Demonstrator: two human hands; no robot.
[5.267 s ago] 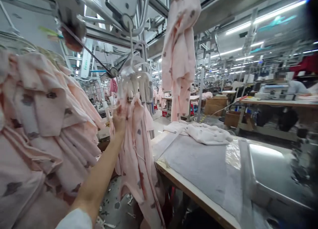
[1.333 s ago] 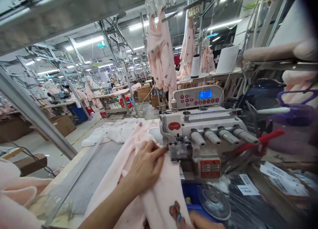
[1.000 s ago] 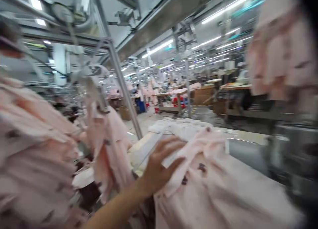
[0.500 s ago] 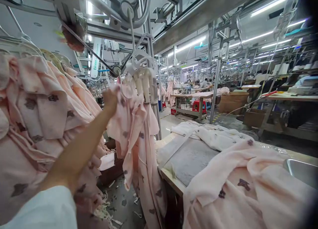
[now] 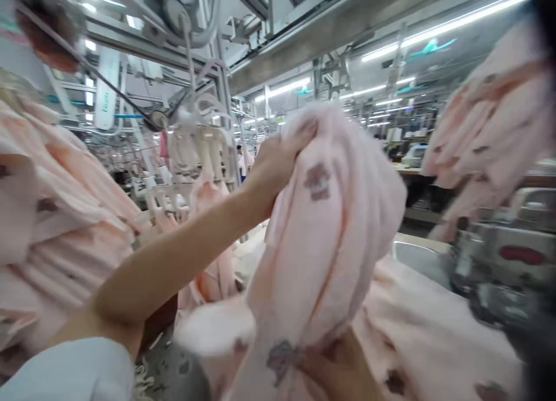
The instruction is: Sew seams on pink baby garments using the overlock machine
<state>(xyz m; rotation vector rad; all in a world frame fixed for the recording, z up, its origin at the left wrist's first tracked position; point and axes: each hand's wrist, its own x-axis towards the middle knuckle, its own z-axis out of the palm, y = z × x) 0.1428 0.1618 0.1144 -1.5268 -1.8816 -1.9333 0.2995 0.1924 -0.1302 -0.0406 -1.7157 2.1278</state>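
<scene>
While lifted clear of bench | left hand pinching pink garment top | right hand clamping bottom, keeping cloth taut

The left hand grips the top of a bunched pink garment raised in the middle of the view, fingers closed into the cloth. Near the bottom edge, the right hand clutches its lower part. On the left hang more pink garments; behind, a white clip hanger dangles from an overhead rail. At right, blurred, stands a sewing machine.
</scene>
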